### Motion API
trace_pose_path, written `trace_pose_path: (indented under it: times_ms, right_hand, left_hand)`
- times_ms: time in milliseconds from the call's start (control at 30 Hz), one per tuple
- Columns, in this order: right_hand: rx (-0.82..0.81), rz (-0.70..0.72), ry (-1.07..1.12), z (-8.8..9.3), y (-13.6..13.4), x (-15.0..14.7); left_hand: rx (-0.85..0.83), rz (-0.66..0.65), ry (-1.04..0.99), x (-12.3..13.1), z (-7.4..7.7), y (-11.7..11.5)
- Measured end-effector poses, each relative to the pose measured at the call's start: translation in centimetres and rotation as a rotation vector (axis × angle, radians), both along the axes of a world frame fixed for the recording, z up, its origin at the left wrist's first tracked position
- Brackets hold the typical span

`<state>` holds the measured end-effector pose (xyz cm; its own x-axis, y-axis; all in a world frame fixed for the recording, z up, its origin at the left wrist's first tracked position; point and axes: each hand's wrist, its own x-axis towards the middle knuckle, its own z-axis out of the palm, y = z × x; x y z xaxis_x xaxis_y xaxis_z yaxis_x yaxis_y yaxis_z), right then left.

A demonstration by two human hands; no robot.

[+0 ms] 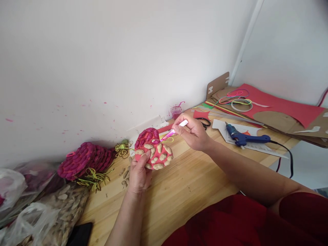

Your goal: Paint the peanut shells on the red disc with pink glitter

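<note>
Head view, table: a light brown wooden table (179, 191) stands against a white wall (123, 61) with small pink spots.
Left hand: the person's left hand (139, 176) grips a round red card with peanuts stuck on it (156, 153), thumb on the front.
Round card: it is held up above the table, tilted, with its front showing; the top left peanuts are shiny dark pink, and the lower ones are plain tan.
Right hand: the right hand (193, 131) pinches a thin brush with a white handle and pink tip (167, 135); the tip is at the card's upper right edge, but whether it touches is hard to tell.
Paint cup: a clear cup with pink stains (176, 112) sits by the wall, behind the right hand.
Left side: a pile of dark pink, bumpy round pieces (84, 159) leans by the wall, near a see-through bag of peanuts (66, 201). Loose tan peanuts (125, 174) lie near the left hand.
Right side: a blue glue gun (242, 137) lies on white paper (258, 147), near black-handled scissors (204, 122) and a big red sheet (279, 106).
</note>
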<state>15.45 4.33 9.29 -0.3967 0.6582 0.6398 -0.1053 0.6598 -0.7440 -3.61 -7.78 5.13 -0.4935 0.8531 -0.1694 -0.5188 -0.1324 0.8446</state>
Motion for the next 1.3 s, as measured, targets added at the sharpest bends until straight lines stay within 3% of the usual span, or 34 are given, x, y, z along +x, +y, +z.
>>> trace_pose_path:
  times_ms: [1000, 1167, 1300]
  right_hand:
    - [0.106, -0.075, -0.037, 0.4, -0.2, -0.1]
    - [0.157, -0.050, -0.048, 0.3, -0.5, -0.3]
    - [0.246, -0.139, -0.073, 0.3, -0.7, -0.3]
  left_hand:
    - [0.050, -0.042, 0.186, 0.5, -0.5, -0.1]
    - [0.045, -0.050, 0.326, 0.0, -1.4, -0.2]
    - [0.035, -0.030, 0.416, -0.2, -1.6, -0.4]
